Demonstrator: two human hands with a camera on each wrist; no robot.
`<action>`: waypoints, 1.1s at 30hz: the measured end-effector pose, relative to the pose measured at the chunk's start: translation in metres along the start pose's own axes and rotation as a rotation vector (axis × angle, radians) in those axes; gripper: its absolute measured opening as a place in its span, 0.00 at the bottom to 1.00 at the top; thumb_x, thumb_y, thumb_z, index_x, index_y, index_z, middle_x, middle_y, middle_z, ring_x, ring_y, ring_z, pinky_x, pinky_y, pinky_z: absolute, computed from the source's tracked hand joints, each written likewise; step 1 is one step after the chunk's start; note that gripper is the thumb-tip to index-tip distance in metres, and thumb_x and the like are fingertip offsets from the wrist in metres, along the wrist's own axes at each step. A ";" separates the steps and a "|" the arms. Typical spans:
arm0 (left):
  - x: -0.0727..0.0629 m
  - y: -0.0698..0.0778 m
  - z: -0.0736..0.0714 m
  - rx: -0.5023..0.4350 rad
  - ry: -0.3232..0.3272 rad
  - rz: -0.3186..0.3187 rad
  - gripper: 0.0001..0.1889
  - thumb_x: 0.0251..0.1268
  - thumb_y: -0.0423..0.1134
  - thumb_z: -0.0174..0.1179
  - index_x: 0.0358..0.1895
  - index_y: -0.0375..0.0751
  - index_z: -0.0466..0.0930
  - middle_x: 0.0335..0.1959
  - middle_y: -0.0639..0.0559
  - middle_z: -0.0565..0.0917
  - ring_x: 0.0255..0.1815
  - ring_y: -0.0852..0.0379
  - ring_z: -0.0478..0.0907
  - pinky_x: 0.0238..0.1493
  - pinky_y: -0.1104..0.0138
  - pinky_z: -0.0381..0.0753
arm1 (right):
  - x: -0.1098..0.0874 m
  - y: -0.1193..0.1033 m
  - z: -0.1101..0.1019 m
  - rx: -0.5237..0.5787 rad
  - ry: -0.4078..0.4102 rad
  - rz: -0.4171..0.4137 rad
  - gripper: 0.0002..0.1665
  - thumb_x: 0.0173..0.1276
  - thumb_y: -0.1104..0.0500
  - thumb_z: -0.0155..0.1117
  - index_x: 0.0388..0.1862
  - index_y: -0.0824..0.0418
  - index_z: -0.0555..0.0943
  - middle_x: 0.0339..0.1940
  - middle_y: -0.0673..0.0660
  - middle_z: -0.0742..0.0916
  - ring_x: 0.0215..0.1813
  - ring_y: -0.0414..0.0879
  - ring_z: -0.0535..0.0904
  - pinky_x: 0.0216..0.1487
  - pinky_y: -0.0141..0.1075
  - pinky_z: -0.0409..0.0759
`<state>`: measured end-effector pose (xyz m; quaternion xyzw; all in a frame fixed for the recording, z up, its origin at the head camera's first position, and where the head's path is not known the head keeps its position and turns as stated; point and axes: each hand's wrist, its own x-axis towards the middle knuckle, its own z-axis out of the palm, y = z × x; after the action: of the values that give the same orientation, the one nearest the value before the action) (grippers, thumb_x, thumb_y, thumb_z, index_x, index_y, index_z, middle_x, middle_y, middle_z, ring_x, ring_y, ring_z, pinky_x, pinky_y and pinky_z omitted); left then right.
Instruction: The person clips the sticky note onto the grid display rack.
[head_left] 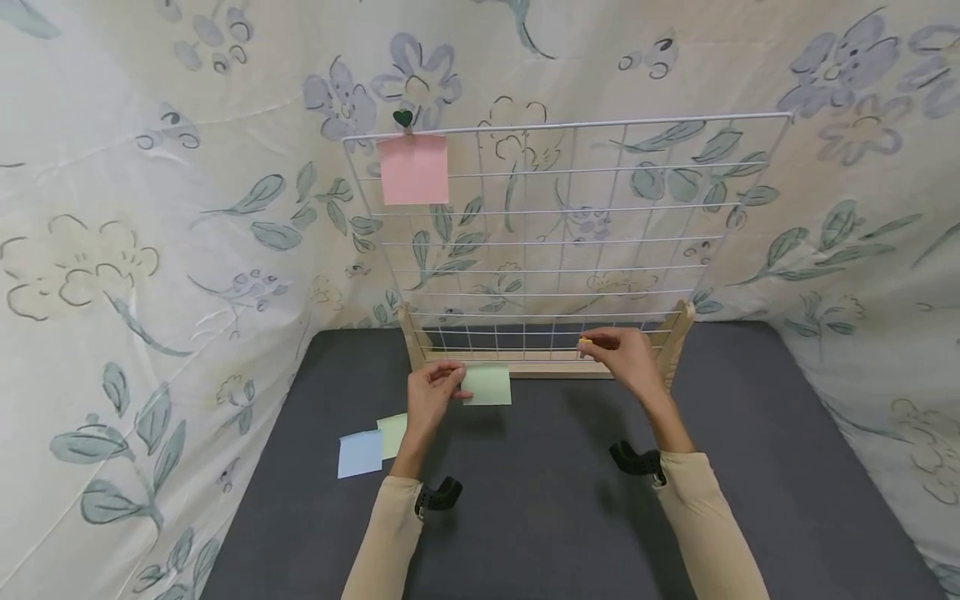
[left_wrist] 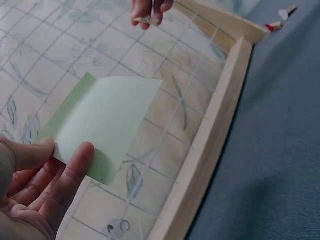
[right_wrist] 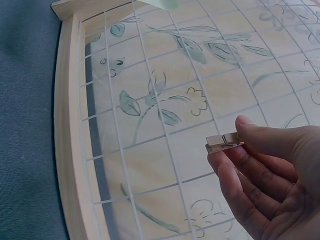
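Observation:
My left hand (head_left: 433,398) pinches a green paper note (head_left: 487,385) by its left edge, low in front of the white wire grid (head_left: 570,210). In the left wrist view, the thumb and a finger grip one edge of the note (left_wrist: 107,112). Between the thumb and fingers of my right hand (head_left: 624,358) is a small wooden clothespin (right_wrist: 222,141), held just before the grid's lower right part. A bit of yellow shows on it in the head view. A pink note (head_left: 415,171) hangs at the grid's top left from a clothespin with a green heart (head_left: 403,118).
A blue note (head_left: 360,454) lies left on the dark table (head_left: 525,517), partly over another green note (head_left: 392,435). The grid stands in a wooden base (head_left: 547,367). Red and white clothespins (left_wrist: 280,20) lie beyond its far end. Floral cloth (head_left: 187,250) hangs behind.

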<state>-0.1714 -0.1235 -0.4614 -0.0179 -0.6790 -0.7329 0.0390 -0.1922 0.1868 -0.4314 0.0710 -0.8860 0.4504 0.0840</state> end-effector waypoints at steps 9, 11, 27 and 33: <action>0.015 0.004 0.003 0.019 -0.003 0.044 0.10 0.65 0.27 0.63 0.46 0.22 0.81 0.40 0.33 0.83 0.31 0.49 0.84 0.36 0.53 0.90 | 0.009 -0.012 -0.008 0.012 0.018 -0.050 0.16 0.66 0.58 0.69 0.49 0.68 0.85 0.40 0.65 0.89 0.40 0.58 0.87 0.36 0.35 0.86; 0.017 0.005 0.005 0.015 0.003 0.064 0.09 0.64 0.28 0.63 0.44 0.24 0.82 0.38 0.35 0.83 0.29 0.52 0.84 0.33 0.54 0.90 | 0.010 -0.015 -0.009 -0.010 0.019 -0.054 0.16 0.66 0.58 0.70 0.49 0.67 0.86 0.40 0.64 0.89 0.40 0.57 0.86 0.37 0.40 0.86; 0.035 0.038 0.017 -0.017 0.022 0.136 0.09 0.64 0.27 0.63 0.44 0.23 0.81 0.35 0.38 0.84 0.26 0.56 0.82 0.29 0.59 0.90 | 0.025 -0.049 -0.022 -0.028 0.023 -0.080 0.16 0.67 0.56 0.69 0.48 0.66 0.86 0.42 0.64 0.88 0.42 0.56 0.85 0.39 0.45 0.85; 0.042 0.050 0.020 -0.007 0.020 0.155 0.10 0.65 0.28 0.63 0.44 0.22 0.81 0.36 0.37 0.83 0.27 0.56 0.83 0.29 0.60 0.90 | 0.029 -0.065 -0.026 -0.034 0.028 -0.088 0.16 0.67 0.56 0.69 0.48 0.66 0.86 0.41 0.63 0.89 0.40 0.55 0.85 0.35 0.36 0.82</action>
<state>-0.2095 -0.1090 -0.4068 -0.0634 -0.6726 -0.7301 0.1023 -0.2053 0.1689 -0.3591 0.1023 -0.8883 0.4321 0.1173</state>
